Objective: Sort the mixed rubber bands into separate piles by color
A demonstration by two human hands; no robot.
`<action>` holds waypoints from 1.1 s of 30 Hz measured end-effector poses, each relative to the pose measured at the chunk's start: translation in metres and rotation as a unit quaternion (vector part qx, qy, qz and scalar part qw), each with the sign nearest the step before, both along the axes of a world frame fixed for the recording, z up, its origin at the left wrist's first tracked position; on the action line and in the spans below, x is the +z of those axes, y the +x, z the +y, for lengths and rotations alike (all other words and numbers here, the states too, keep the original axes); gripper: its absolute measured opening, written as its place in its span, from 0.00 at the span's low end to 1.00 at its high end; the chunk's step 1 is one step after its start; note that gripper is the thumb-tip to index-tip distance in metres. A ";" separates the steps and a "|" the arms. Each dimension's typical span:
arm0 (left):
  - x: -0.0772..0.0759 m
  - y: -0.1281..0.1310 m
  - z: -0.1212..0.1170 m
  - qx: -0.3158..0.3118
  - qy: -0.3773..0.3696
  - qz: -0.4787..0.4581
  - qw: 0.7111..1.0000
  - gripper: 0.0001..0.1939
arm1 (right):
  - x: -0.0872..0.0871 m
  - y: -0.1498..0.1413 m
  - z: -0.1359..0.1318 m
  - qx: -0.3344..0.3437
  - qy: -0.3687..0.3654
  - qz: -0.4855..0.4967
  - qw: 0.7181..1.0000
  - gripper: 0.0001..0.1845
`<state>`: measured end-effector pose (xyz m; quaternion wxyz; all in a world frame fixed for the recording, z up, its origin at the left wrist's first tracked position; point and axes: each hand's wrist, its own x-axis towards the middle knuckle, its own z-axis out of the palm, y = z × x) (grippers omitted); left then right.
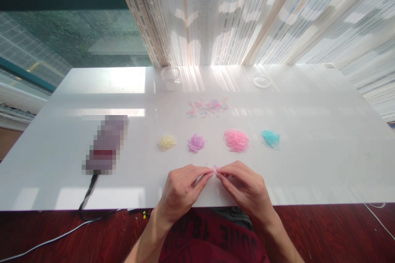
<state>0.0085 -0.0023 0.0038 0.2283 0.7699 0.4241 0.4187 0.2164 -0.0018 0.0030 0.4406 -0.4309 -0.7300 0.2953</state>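
My left hand (187, 183) and my right hand (242, 183) meet near the table's front edge, each with thumb and fingertips pinched together. Between them is a small clump of pale pink-purple strands (215, 169), mostly covered by the fingertips. A thin loop (206, 164) lies just beyond my left fingertips. In a row past my hands sit a yellow pile (167, 142), a purple pile (196, 143), a pink pile (236, 140) and a turquoise pile (270, 139) of thin strands. Farther back, a mixed-colour pile (208, 107) is loosely spread out.
A clear round container (170, 77) and a clear lid (262, 81) stand at the back of the white table (324, 152). On the left lies a blurred-out phone-like object (106, 144) with a black cable (89, 191). Curtains and a window border the far edge.
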 end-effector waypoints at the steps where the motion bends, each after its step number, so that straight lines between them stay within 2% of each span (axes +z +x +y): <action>1: 0.000 0.000 0.000 -0.001 0.000 0.000 1.000 0.06 | 0.000 0.000 0.000 -0.001 0.000 0.001 1.000 0.09; 14: -0.004 -0.002 -0.002 0.023 -0.031 0.010 0.999 0.07 | 0.002 0.000 0.001 -0.006 0.002 -0.004 1.000 0.07; 33: -0.002 0.000 -0.001 0.033 -0.019 -0.002 0.999 0.04 | 0.004 -0.001 0.000 -0.012 -0.003 -0.010 1.000 0.05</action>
